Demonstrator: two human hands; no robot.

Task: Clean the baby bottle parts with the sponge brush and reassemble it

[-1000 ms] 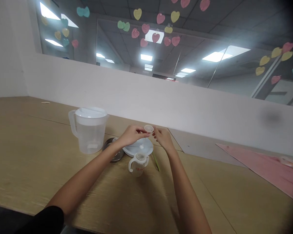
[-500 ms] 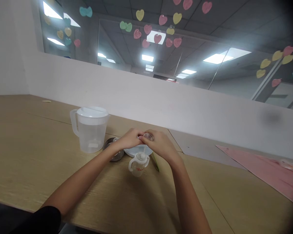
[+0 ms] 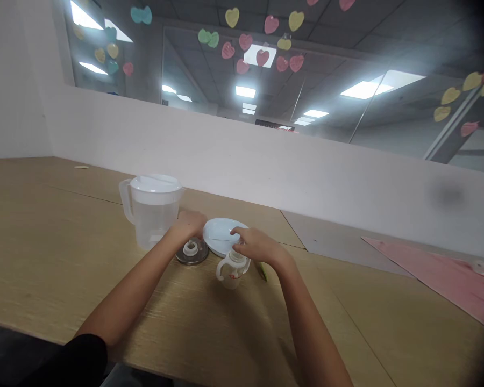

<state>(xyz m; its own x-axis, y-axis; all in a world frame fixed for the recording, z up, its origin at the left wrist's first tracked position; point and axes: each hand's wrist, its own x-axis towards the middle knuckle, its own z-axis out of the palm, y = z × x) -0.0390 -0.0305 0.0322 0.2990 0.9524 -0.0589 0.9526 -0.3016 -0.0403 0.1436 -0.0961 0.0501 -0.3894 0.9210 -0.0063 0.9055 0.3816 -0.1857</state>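
Observation:
A clear two-handled baby bottle [image 3: 230, 278] with white handles and red lettering stands upright on the table. My right hand [image 3: 260, 246] is at its top, thumb and forefinger curved around a pale, see-through piece that I cannot make out clearly. My left hand [image 3: 191, 223] is over the far side of a round metal dish [image 3: 192, 260]; its fingertips are blurred and partly hidden. In that dish lies a white ring-shaped cap [image 3: 190, 248]. Behind the bottle, a white plate [image 3: 215, 244] sits between both hands.
A lidded translucent pitcher [image 3: 155, 215] stands left of the metal dish. A green strip-like object [image 3: 263, 271] lies right of the bottle, partly covered by my right hand. Farther right is a pink sheet [image 3: 431, 271]. A white wall [image 3: 210, 156] borders the table's back.
My hands have come apart. The left one moved left to the metal dish, while the right one came down to the bottle's top. More of the white plate shows.

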